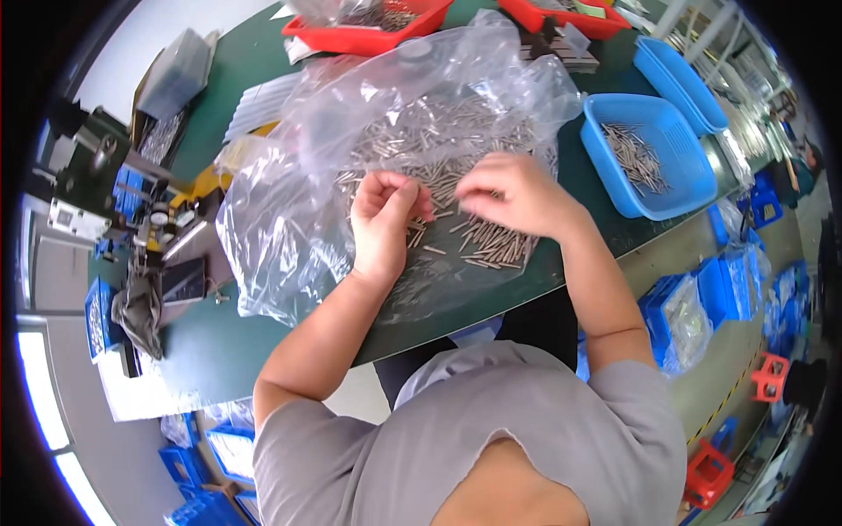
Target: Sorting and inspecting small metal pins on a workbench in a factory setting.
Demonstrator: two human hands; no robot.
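Note:
Many small grey metal pins (498,245) lie heaped on a large clear plastic bag (289,228) spread over the green table. My left hand (383,219) is closed over the near left part of the heap, thumb pressed to curled fingers. What those fingers hold, if anything, is too small to make out. Just to its right, my right hand (517,195) hovers over the pins with its fingers bent together. Its fingertips point toward my left hand, and whether a pin is between them is hidden.
A blue plastic basket (605,197) with more pins stands to the right, another blue basket (680,83) behind it. Red trays (368,39) sit at the far edge. On the left are a small bench machine (96,167) and a dark phone-like slab (183,280).

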